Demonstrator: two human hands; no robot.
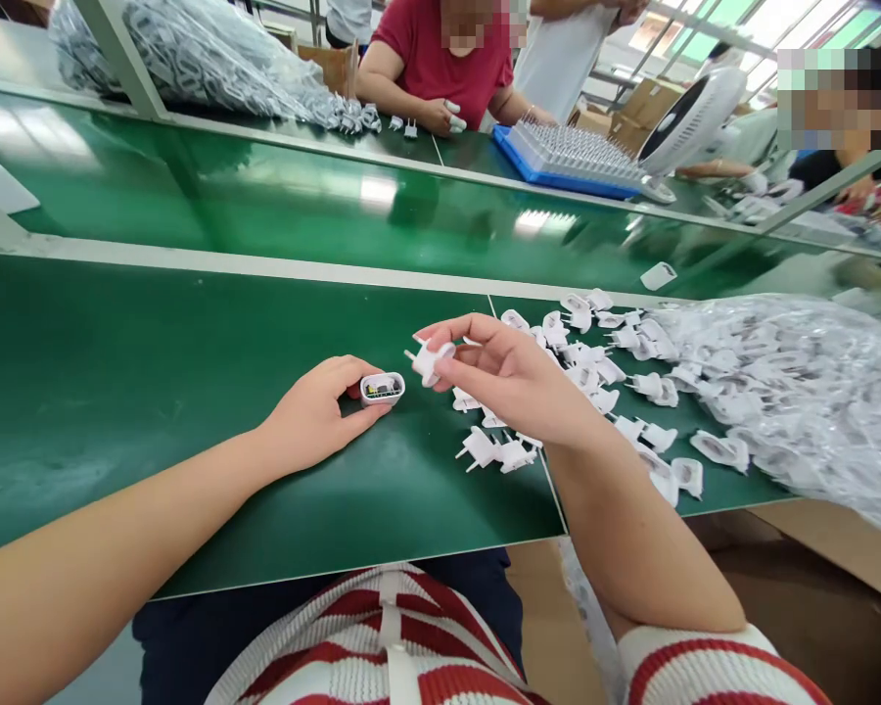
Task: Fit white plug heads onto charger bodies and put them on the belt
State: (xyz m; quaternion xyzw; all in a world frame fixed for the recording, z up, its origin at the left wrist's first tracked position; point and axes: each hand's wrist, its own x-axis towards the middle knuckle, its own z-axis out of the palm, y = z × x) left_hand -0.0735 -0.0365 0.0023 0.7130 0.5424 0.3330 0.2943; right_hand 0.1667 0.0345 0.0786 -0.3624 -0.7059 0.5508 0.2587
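Note:
My left hand (pixel 319 411) rests on the green table and grips a white charger housing (pixel 383 389) between thumb and fingers. The housing's open oval end faces me, and a circuit board shows inside. Just to the right, my right hand (pixel 503 367) pinches a white plug cap (pixel 431 362) above the table, its two metal pins pointing left. A small gap separates cap and housing. Beneath and beyond my right hand lie several loose plug caps (pixel 485 448), scattered on the table.
A clear plastic bag (pixel 814 382) of plug caps spills open at the right. One white housing (pixel 659 276) sits on the green conveyor belt (pixel 279 186) past the table's rail. Across it, a person in a red top (pixel 440 69) works beside a blue tray (pixel 565 176) and a fan (pixel 694 117).

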